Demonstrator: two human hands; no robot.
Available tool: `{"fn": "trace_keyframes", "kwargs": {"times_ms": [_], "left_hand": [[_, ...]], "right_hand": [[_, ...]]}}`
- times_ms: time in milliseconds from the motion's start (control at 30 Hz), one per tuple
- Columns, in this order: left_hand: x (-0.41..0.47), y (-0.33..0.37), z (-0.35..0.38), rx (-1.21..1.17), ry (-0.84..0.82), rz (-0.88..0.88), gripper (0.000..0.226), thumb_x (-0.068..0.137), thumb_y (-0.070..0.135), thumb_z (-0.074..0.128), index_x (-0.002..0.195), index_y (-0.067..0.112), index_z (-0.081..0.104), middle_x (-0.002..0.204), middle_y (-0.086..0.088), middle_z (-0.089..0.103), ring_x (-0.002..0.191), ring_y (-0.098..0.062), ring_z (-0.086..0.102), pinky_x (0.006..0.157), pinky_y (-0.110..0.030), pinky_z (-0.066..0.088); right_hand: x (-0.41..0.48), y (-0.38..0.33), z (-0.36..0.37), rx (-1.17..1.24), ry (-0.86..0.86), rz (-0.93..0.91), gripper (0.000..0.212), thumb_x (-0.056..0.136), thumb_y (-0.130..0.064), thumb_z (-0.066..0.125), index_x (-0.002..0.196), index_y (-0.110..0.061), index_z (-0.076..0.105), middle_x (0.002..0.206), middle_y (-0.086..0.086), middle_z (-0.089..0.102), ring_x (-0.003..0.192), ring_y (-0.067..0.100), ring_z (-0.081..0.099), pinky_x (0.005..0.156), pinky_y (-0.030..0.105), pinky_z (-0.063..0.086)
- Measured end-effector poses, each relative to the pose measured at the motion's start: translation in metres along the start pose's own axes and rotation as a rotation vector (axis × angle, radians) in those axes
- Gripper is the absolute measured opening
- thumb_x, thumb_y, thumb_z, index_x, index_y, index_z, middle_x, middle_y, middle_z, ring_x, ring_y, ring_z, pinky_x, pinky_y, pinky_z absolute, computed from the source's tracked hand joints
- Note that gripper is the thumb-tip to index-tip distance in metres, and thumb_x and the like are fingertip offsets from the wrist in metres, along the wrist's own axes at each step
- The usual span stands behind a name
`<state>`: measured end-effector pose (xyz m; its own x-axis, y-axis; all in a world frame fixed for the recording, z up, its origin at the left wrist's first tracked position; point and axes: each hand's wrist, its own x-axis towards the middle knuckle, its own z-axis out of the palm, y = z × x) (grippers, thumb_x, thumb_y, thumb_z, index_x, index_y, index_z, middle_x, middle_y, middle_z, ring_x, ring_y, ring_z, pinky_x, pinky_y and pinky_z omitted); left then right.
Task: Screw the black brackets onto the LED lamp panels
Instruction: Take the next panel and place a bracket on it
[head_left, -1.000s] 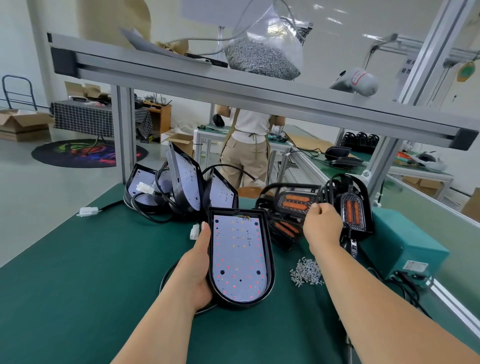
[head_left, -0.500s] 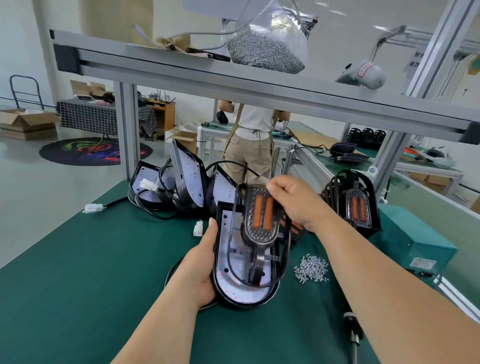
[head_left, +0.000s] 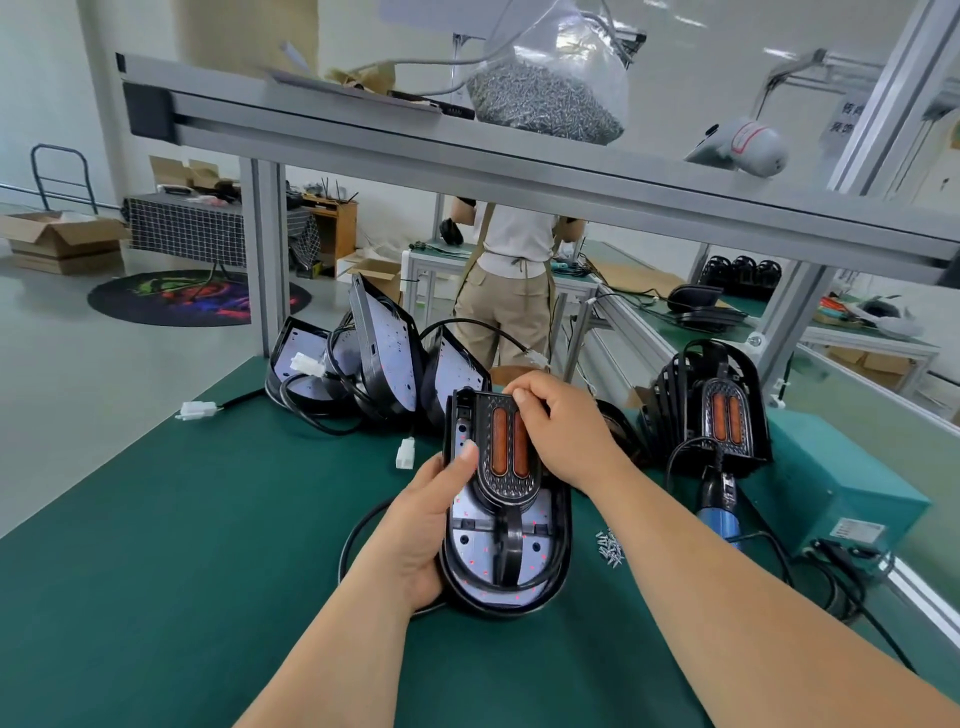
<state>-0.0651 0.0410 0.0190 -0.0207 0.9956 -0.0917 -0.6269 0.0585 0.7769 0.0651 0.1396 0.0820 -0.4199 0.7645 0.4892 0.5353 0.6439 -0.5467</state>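
The fingers of the right hand are pinching the top edge of the black bracket, which is lying on the LED lamp panel. The left hand is gripping that panel's side over the green table, with loose screws just beside it.

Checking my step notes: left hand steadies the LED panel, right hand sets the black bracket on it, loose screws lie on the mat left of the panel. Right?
One slip: the head view shows the loose screws lying right of the LED panel, not left. The left hand does steady the panel, and the right hand sets the black bracket on it.
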Motion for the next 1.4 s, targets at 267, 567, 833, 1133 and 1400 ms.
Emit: {"fn": "trace_keyframes", "kwargs": {"times_ms": [267, 567, 833, 1133, 1400], "left_hand": [[0.0, 0.0, 0.003, 0.051, -0.004, -0.02, 0.069, 0.084, 0.057, 0.055, 0.129, 0.006, 0.063, 0.124, -0.021, 0.068, 0.116, -0.037, 0.065, 0.101, -0.051, 0.051], [0.003, -0.001, -0.001, 0.003, -0.016, -0.023, 0.067, 0.082, 0.061, 0.054, 0.12, 0.009, 0.071, 0.12, -0.02, 0.07, 0.112, -0.036, 0.068, 0.093, -0.048, 0.057], [0.002, -0.004, -0.006, -0.049, 0.026, 0.063, 0.053, 0.07, 0.013, 0.074, 0.122, 0.008, 0.063, 0.11, -0.021, 0.073, 0.091, -0.034, 0.074, 0.073, -0.045, 0.061], [0.0, -0.005, -0.005, -0.024, -0.025, 0.147, 0.041, 0.075, 0.011, 0.07, 0.117, 0.011, 0.066, 0.114, -0.021, 0.072, 0.098, -0.036, 0.072, 0.078, -0.048, 0.061], [0.0, -0.005, 0.005, 0.089, 0.001, 0.228, 0.049, 0.076, 0.018, 0.072, 0.124, 0.009, 0.063, 0.116, -0.017, 0.072, 0.103, -0.032, 0.071, 0.082, -0.041, 0.06]], "right_hand": [[0.005, -0.002, -0.002, 0.336, 0.028, 0.341, 0.029, 0.103, -0.017, 0.047, 0.078, -0.022, 0.062, 0.081, -0.003, 0.059, 0.075, 0.014, 0.052, 0.071, 0.028, 0.043], [-0.006, 0.001, 0.011, 0.139, 0.002, 0.116, 0.023, 0.096, -0.016, 0.058, 0.106, -0.036, 0.052, 0.096, -0.016, 0.059, 0.092, -0.002, 0.054, 0.078, 0.016, 0.039], [-0.039, -0.009, 0.01, 0.546, 0.35, 0.593, 0.047, 0.094, -0.04, 0.064, 0.134, -0.017, 0.054, 0.115, -0.003, 0.063, 0.102, 0.013, 0.059, 0.091, 0.03, 0.044], [-0.085, -0.018, 0.022, 0.934, 0.099, 0.605, 0.026, 0.093, -0.032, 0.066, 0.109, -0.013, 0.074, 0.101, 0.004, 0.078, 0.099, 0.022, 0.073, 0.092, 0.038, 0.055], [-0.088, -0.019, 0.023, 1.045, 0.224, 0.58, 0.024, 0.093, -0.027, 0.065, 0.109, -0.009, 0.073, 0.103, 0.007, 0.077, 0.099, 0.024, 0.073, 0.089, 0.036, 0.057]]}}
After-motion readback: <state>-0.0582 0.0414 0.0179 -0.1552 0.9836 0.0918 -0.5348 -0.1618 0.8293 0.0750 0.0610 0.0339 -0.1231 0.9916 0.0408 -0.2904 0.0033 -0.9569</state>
